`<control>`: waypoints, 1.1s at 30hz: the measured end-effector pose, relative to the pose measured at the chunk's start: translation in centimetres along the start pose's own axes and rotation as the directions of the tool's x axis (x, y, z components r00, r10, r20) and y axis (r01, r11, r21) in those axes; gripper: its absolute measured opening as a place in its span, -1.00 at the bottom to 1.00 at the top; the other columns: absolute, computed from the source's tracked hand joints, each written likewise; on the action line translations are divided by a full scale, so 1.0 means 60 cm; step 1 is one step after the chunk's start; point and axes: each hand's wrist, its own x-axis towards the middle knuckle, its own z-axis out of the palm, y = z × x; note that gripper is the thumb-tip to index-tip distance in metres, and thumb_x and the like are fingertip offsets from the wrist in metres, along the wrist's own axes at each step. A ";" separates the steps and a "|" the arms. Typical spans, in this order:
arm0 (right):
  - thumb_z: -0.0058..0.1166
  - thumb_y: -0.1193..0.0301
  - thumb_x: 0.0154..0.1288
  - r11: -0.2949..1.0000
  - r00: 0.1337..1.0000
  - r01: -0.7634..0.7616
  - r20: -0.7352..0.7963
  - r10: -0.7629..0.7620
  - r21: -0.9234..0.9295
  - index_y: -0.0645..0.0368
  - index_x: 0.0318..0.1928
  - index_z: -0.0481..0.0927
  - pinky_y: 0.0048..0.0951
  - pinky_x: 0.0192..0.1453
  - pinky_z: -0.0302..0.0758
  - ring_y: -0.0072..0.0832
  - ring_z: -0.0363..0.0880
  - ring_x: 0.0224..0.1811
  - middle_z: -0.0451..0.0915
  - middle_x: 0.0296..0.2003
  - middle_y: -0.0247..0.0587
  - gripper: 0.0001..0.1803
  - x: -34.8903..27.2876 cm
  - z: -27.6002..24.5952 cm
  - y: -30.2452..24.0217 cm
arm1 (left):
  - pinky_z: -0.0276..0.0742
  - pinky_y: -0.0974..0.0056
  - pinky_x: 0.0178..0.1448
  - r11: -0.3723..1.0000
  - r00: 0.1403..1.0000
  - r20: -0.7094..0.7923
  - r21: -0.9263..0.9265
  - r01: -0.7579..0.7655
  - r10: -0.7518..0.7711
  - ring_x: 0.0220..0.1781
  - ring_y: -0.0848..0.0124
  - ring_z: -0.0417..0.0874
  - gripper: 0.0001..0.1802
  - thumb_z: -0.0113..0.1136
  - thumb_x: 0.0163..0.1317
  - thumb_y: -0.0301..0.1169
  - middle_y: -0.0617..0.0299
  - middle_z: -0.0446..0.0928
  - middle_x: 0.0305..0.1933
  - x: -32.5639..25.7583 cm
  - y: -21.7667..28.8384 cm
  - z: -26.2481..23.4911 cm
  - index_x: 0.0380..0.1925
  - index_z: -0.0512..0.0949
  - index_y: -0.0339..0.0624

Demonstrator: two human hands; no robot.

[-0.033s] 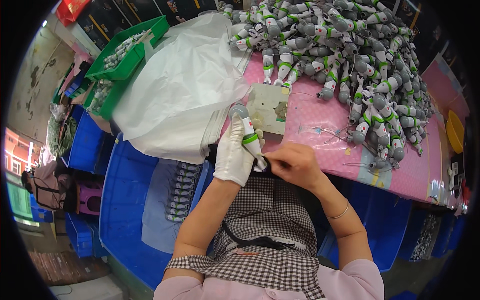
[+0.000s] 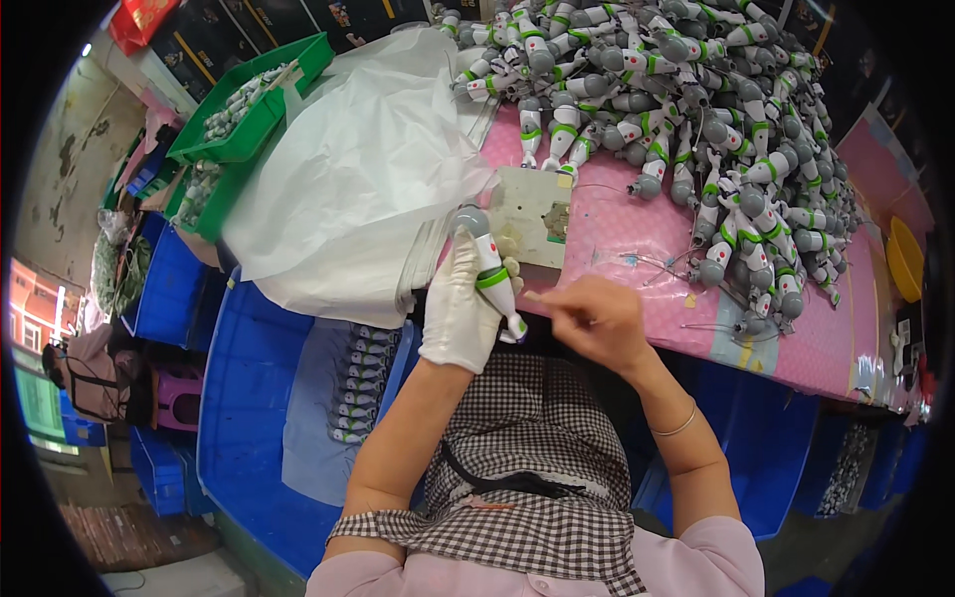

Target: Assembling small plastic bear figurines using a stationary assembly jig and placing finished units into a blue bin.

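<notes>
Toy part held up, nothing moved

The white and green toy part (image 2: 490, 267) is gripped as before by the gloved left hand (image 2: 460, 310) above the pink surface (image 2: 637, 244); the right hand (image 2: 595, 316) stays pinched shut beside its lower end, contents unclear.

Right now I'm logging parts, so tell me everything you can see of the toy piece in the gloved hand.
The toy piece is a slim white plastic limb with a green band and a grey rounded top. It tilts, grey end up, gripped by the left hand in a white glove, above the pink table's near edge. The bare right hand pinches close by its lower end.
</notes>
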 end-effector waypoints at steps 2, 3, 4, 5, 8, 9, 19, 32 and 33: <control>0.15 0.61 0.03 0.976 0.949 -0.217 -0.235 0.212 0.005 0.21 -0.42 0.64 -0.56 -0.50 0.35 -0.58 0.44 -0.59 0.56 -0.55 -0.25 -0.92 -0.005 -0.027 0.016 | 0.49 0.36 -0.37 0.993 0.988 0.116 0.055 -0.107 0.100 -0.42 0.44 0.49 -0.46 0.04 0.27 -0.04 0.25 0.45 -0.30 -0.021 0.010 0.012 0.05 0.32 -0.25; 0.15 0.61 0.03 0.976 0.947 -0.220 -0.240 0.213 0.000 0.21 -0.42 0.64 -0.56 -0.50 0.35 -0.58 0.44 -0.59 0.56 -0.55 -0.25 -0.92 0.000 -0.036 0.033 | 0.46 0.39 -0.41 0.969 0.952 0.231 0.096 -0.227 0.200 -0.44 0.46 0.48 -0.37 0.06 0.24 0.00 0.27 0.45 -0.31 -0.031 0.013 0.011 0.11 0.28 -0.25; 0.14 0.60 0.05 0.963 0.936 -0.240 -0.293 0.196 -0.122 0.20 -0.41 0.64 -0.55 -0.50 0.34 -0.57 0.43 -0.59 0.56 -0.54 -0.25 -0.92 0.008 -0.044 0.047 | 0.39 0.45 -0.50 0.971 0.958 0.240 0.139 -0.197 0.160 -0.49 0.51 0.45 -0.31 0.19 0.20 -0.13 0.31 0.45 -0.33 -0.038 0.014 -0.004 0.21 0.20 -0.25; 0.13 0.58 0.07 0.933 0.923 -0.267 -0.342 0.176 -0.242 0.19 -0.40 0.65 -0.55 -0.50 0.33 -0.55 0.42 -0.60 0.56 -0.53 -0.25 -0.92 0.013 -0.050 0.065 | 0.39 0.45 -0.50 0.971 0.957 0.248 0.142 -0.193 0.154 -0.49 0.51 0.45 -0.31 0.19 0.20 -0.13 0.31 0.45 -0.33 -0.045 0.012 -0.005 0.21 0.20 -0.25; 0.13 0.50 0.12 0.666 0.983 -0.074 -0.168 -0.078 -0.742 0.20 -0.37 0.65 -0.53 -0.52 0.32 -0.53 0.41 -0.61 0.57 -0.51 -0.25 -0.93 0.022 -0.063 0.112 | 0.31 0.49 -0.59 0.901 0.969 0.241 0.403 -0.159 0.063 -0.55 0.56 0.44 -0.52 0.27 0.06 -0.56 0.32 0.44 -0.33 -0.058 0.005 0.005 0.01 0.35 -0.22; 0.13 0.50 0.12 0.665 0.981 -0.077 -0.174 -0.081 -0.743 0.20 -0.37 0.65 -0.53 -0.52 0.32 -0.53 0.41 -0.61 0.57 -0.51 -0.25 -0.93 0.020 -0.064 0.118 | 0.30 0.48 -0.60 0.935 0.966 0.256 0.348 -0.063 -0.030 -0.53 0.53 0.46 -0.62 0.24 0.07 -0.58 0.30 0.44 -0.32 -0.060 0.005 0.008 -0.09 0.39 -0.21; 0.02 0.33 0.32 0.390 0.627 -0.606 0.115 0.770 0.693 0.35 -0.03 0.51 -0.68 -0.55 0.44 -0.65 0.46 -0.66 0.62 -0.22 -0.10 -0.66 0.026 -0.028 0.011 | 0.38 0.44 -0.45 0.943 0.914 0.298 0.268 0.196 -0.275 -0.53 0.52 0.43 -0.51 0.19 0.03 -0.60 0.26 0.43 -0.32 -0.073 -0.019 -0.015 0.01 0.32 -0.29; 0.06 0.44 0.21 0.644 0.743 -0.566 -0.021 0.669 0.515 0.29 -0.24 0.62 -0.61 -0.59 0.33 -0.64 0.38 -0.67 0.58 -0.46 -0.32 -0.82 0.026 -0.021 0.064 | 0.38 0.48 -0.40 0.594 0.965 0.096 0.801 0.071 -0.244 -0.48 0.62 0.39 -0.62 0.24 0.13 -0.42 0.32 0.42 -0.37 -0.074 -0.046 -0.013 -0.09 0.37 -0.25; 0.08 0.44 0.18 0.861 0.853 -0.491 -0.127 0.506 0.134 0.26 -0.32 0.65 -0.57 -0.60 0.27 -0.62 0.35 -0.68 0.57 -0.52 -0.34 -0.85 0.030 -0.017 0.069 | 0.38 0.48 -0.40 0.595 0.965 0.094 0.800 0.072 -0.243 -0.48 0.62 0.39 -0.62 0.24 0.13 -0.42 0.32 0.42 -0.37 -0.069 -0.044 -0.012 -0.09 0.37 -0.25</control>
